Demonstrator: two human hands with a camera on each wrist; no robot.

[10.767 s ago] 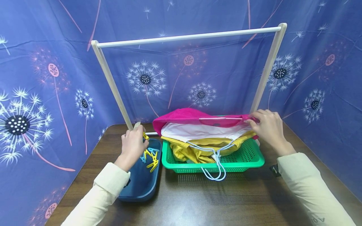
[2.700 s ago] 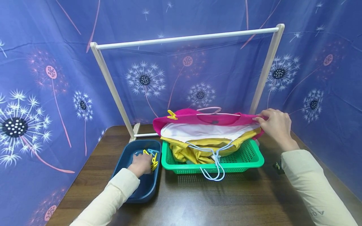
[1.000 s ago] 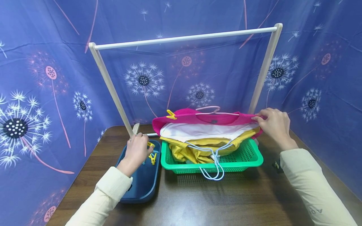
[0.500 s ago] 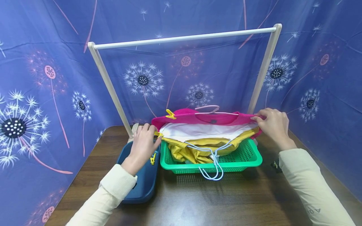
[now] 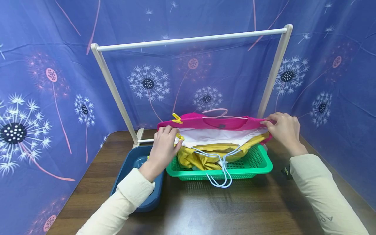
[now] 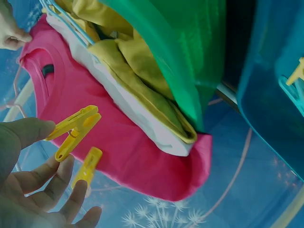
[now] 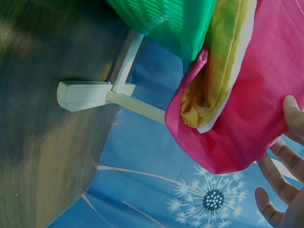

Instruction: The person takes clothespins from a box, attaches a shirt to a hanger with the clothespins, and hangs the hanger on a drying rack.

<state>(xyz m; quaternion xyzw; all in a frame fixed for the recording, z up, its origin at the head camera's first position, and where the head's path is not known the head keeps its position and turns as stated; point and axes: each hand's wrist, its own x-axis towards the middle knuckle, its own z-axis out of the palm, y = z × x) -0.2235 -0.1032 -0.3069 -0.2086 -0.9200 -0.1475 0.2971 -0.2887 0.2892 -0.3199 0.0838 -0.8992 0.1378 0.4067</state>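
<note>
My left hand (image 5: 164, 147) pinches a yellow clothespin (image 6: 76, 128) between thumb and fingertips, held over the left part of a pink shirt (image 5: 194, 123). A second yellow clothespin (image 5: 177, 119) is clipped on that shirt's upper left edge. My right hand (image 5: 284, 132) pinches the shirt's right shoulder, as the right wrist view also shows. A pink hanger (image 5: 215, 114) sits in the shirt's neckline, its hook above. In front of the pink shirt lie a white garment (image 5: 202, 137) and a yellow garment (image 5: 192, 160) with light-blue hangers (image 5: 224, 174).
The garments rest in a green basket (image 5: 220, 176). Left of it stands a blue tub (image 5: 117, 184); in the left wrist view it holds yellow and blue clothespins (image 6: 295, 83). A wooden rack with a white rail (image 5: 191, 39) rises behind, before a patterned blue curtain (image 5: 235, 85).
A clothespin was clipped on the pink shirt's left side. My left hand then reached into the tub, took another clothespin and moved right to the shirt. My right hand keeps its grip.
</note>
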